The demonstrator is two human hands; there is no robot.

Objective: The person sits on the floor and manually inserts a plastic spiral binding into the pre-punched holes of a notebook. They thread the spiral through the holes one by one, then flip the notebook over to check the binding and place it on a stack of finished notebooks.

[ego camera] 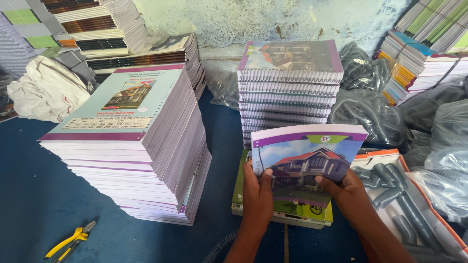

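2 bare hands (258,195), sleeveless forearms

tall stack (141,146) left, spiral-bound stack (288,90) behind held notebook (304,163)

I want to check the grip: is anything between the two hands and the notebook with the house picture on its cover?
Nothing visible is between them. The left hand grips the notebook at its left edge, thumb on the cover, and the right hand holds its lower right part directly. The notebook is held over a green-edged book lying below it.
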